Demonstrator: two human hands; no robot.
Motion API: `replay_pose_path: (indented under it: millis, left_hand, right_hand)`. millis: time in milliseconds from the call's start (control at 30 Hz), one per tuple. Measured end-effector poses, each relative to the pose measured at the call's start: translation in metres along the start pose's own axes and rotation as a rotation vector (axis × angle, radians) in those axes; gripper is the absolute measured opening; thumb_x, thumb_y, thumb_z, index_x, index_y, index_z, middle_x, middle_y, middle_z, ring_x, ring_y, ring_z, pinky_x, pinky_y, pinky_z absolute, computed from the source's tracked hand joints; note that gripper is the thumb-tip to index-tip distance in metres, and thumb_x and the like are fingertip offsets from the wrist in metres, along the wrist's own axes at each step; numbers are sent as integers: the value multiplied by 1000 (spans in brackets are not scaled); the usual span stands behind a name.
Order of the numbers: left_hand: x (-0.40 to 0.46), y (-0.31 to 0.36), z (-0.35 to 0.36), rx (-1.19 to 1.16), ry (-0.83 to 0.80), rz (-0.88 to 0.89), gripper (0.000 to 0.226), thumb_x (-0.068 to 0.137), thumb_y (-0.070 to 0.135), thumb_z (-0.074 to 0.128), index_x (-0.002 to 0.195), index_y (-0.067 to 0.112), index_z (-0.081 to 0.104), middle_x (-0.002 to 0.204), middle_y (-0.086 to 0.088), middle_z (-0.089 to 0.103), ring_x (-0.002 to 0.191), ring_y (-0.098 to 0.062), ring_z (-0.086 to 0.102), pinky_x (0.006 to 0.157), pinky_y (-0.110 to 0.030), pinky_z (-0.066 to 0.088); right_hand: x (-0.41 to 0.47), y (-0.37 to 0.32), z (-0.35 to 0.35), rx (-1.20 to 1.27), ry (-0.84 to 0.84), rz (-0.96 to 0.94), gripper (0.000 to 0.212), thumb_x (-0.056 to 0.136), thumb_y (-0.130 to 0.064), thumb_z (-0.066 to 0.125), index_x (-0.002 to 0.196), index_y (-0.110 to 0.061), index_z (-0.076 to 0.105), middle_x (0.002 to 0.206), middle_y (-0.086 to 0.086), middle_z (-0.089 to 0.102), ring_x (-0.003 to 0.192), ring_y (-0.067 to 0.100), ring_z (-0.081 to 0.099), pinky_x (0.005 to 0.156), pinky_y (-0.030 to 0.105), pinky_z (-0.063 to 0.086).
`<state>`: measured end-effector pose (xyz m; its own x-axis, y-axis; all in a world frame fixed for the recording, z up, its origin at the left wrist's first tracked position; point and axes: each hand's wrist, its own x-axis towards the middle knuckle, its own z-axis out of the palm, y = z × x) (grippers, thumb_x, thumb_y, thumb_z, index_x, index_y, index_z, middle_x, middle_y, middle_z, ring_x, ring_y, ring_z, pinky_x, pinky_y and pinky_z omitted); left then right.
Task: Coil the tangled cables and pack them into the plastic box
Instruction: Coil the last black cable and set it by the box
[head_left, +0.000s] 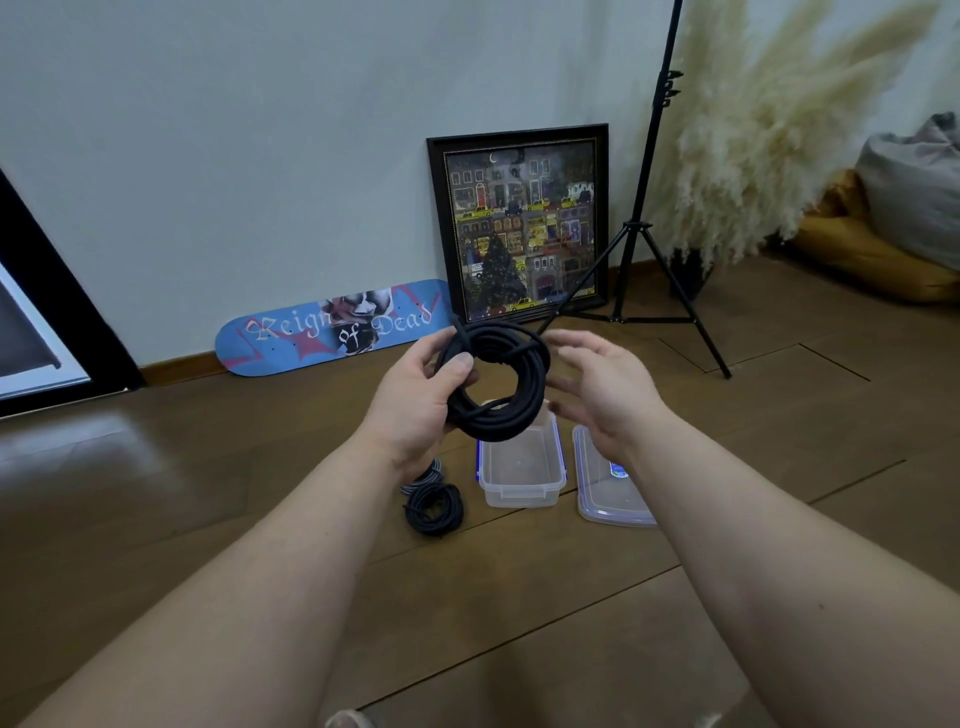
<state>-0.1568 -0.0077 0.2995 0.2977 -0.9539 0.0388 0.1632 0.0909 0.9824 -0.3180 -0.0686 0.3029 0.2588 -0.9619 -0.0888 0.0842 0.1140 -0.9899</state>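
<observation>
**Head view: coiled cable held above an open plastic box**

The head view looks down at a wooden floor (208, 493). The left hand (415, 400) grips a black cable coil (498, 379), with the thumb pressed across the front of the loops and the fingers curled behind them. The coil is held in the air, wound into a round bundle, with one short end sticking up at its top left. The right hand (602, 384) sits just beside the coil on its right, fingers spread and relaxed, palm turned toward the coil; it holds nothing, and contact with the coil cannot be confirmed.

Containers:
- The plastic box (522, 486) stands on the floor below the held coil. It is clear, with blue latches on its sides, and its lid is off. No cable lies on the visible part of its bottom; the far end is hidden behind the coil.
- The lid (605, 493) lies flat on the floor just right of the box, partly covered by the right forearm.

Left of the box, a second black cable coil (434, 509) lies on the floor, touching a striped cable coil (423, 478) partly hidden under the left wrist.

Against the wall stand a blue skateboard deck (332, 327), a framed picture (522, 223) and a black tripod (639, 234).
</observation>
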Motion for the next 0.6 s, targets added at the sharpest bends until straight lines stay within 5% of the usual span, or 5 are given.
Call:
replay_pose_path:
  millis: [133, 267, 600]
  left_hand:
    - [2, -1, 0, -11, -10, -19, 41, 101, 9, 50, 142, 14, 47, 110, 3, 62, 97, -11, 61, 72, -32, 50]
    - [0, -3, 4, 6, -45, -30, 39, 101, 9, 50, 140, 14, 49, 110, 5, 62, 103, -15, 61, 79, -36, 51]
    - [-1, 1, -1, 0, -28, -38, 33, 100, 11, 51, 132, 14, 56, 103, -1, 66, 93, -13, 65, 67, -31, 56]
  right_hand:
    - [-2, 4, 4, -107, -70, -135, 23, 94, -31, 60, 117, -28, 61, 116, -1, 66, 109, 19, 60, 86, 38, 48]
    - [0, 11, 8, -280, 10, -258, 19, 82, -45, 71, 96, -34, 64, 97, -8, 66, 95, 19, 64, 88, 46, 55]
    - [5, 9, 6, -276, 38, -316, 12, 79, -33, 75, 83, -24, 71, 82, 2, 71, 82, 26, 67, 78, 52, 58]
